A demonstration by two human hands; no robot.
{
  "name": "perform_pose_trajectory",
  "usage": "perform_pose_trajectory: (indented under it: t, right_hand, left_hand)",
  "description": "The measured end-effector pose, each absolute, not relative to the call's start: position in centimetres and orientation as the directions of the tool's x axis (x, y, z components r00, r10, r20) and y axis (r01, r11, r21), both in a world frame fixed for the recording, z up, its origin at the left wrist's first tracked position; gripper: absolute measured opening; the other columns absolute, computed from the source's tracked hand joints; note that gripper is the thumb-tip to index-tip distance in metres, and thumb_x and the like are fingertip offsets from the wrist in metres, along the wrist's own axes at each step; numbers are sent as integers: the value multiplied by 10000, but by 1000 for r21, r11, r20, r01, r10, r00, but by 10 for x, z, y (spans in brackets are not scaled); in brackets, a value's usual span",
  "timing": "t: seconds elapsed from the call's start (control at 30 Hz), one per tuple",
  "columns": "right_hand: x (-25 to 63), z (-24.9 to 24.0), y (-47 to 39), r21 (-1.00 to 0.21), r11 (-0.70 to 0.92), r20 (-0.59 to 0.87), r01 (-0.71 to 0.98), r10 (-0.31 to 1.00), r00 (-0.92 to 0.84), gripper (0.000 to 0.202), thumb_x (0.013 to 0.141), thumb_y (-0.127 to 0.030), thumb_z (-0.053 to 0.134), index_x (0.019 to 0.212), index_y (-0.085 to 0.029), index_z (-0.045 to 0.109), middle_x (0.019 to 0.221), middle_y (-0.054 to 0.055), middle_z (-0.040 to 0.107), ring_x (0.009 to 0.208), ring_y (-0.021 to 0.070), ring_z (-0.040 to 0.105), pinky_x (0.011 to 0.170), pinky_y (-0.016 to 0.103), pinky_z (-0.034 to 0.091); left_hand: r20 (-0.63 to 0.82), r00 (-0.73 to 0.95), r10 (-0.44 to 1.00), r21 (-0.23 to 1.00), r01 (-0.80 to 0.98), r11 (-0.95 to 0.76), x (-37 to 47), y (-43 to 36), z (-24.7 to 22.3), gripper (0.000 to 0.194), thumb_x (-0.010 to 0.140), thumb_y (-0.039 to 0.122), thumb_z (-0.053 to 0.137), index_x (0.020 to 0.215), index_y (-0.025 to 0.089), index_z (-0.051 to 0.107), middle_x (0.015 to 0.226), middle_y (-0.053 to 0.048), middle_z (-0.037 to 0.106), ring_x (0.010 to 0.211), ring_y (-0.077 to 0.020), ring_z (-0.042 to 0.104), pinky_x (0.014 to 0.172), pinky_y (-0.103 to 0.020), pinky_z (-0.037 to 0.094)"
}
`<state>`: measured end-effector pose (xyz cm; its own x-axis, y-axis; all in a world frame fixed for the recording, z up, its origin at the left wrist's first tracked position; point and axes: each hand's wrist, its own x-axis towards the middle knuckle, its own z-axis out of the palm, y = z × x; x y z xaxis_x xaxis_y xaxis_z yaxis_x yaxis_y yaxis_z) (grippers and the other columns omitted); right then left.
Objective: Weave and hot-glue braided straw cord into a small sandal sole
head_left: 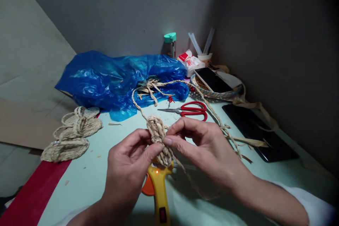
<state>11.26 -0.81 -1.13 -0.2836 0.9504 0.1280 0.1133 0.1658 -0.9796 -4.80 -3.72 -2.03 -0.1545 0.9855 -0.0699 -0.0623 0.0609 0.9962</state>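
Between my hands is a small oval piece of coiled straw braid [158, 135], held up above the table. My left hand [129, 164] is closed on its left side, thumb across the front. The fingers of my right hand [202, 146] pinch its right edge. From its top a twisted straw cord [135, 101] loops up and over to the right, and a loose tail hangs below. Just beneath the piece, a yellow glue gun [159, 190] with an orange light lit lies on the table, its nozzle end partly hidden.
Red-handled scissors [193, 110] lie behind my hands. A blue plastic bag [106, 77] with straw fibres spans the back. Small woven straw slippers [71, 137] sit at left. On the right are a black tablet-like device [259, 130] and a phone [214, 79] on a basket [225, 93].
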Motion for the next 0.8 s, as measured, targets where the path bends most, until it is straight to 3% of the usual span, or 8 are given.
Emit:
perform_pose_trajectory:
  t: [0.13, 0.33, 0.53, 0.67, 0.8]
  right_hand:
    - [107, -16, -13, -957, 245, 208, 158, 953, -218, 177, 844, -209, 683, 675, -175, 642, 634, -26, 631, 600, 109, 555, 580, 220, 440]
    - [109, -21, -12, -911, 365, 313, 191, 914, -257, 158, 857, -149, 686, 703, -170, 655, 649, -33, 639, 608, 95, 580, 592, 197, 444]
    - [112, -20, -9, -839, 497, 430, 221, 855, -290, 146, 920, -156, 664, 777, -167, 642, 726, -25, 645, 670, 102, 585, 647, 219, 447]
    - [113, -22, -10, -727, 632, 561, 268, 773, -297, 98, 944, -138, 631, 848, -144, 643, 778, 11, 631, 717, 127, 569, 669, 250, 446]
    - [114, -22, -10, -624, 743, 659, 241, 666, -350, 136, 976, -109, 563, 943, -121, 695, 817, 58, 653, 756, 158, 582, 686, 282, 475]
  left_hand:
    - [-43, -207, 977, 999, -24, 39, -46, -40, -23, 66, 740, 190, 786, 760, 179, 724, 745, 4, 752, 769, -164, 716, 705, -199, 565]
    - [-66, -56, 996, 997, -30, 65, -58, -32, -22, 38, 729, 159, 800, 722, 174, 766, 708, 0, 765, 647, -120, 678, 603, -153, 541]
    - [-131, 10, 991, 978, -162, 131, -62, -22, -24, 130, 712, 180, 839, 838, 198, 808, 790, -6, 762, 738, -146, 697, 699, -206, 576]
    - [-90, 46, 995, 973, -210, 98, -60, -22, -24, 123, 718, 171, 831, 836, 186, 801, 783, -4, 735, 634, -107, 629, 607, -183, 536]
    - [2, -10, 1000, 990, -140, -3, -60, -26, -21, 92, 752, 183, 817, 843, 191, 802, 780, -15, 741, 676, -142, 653, 667, -233, 561]
